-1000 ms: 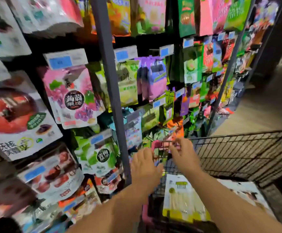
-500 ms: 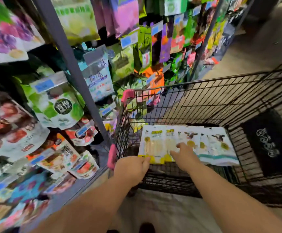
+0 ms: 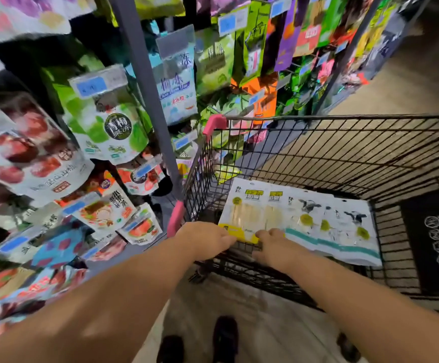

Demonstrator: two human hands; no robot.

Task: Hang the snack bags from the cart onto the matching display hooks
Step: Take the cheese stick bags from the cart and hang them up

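A black wire cart [image 3: 344, 117] stands beside the hook display. In it lie white snack bags with a yellow bottom band [image 3: 249, 213], and to their right white bags with a teal band and cow pictures [image 3: 331, 224]. My left hand [image 3: 205, 237] is at the cart's near rim, its fingers curled over the near left corner of the yellow-banded bags. My right hand [image 3: 273, 244] lies just to the right, fingers curled on the same yellow bottom edge. Whether one bag or more is gripped is hidden.
Hanging snack bags crowd the display on the left, around a grey upright post [image 3: 145, 87]. A green plum-jelly bag [image 3: 108, 127] hangs close to the cart's pink corner guard [image 3: 214, 123]. A black panel [image 3: 433, 239] closes the cart's right end. My shoes [image 3: 225, 336] stand on the floor below.
My view dropped from the display down into the cart. Both hands came back from the far rim to the near edge, and the right hand slid from mid-bag to the yellow bottom band.
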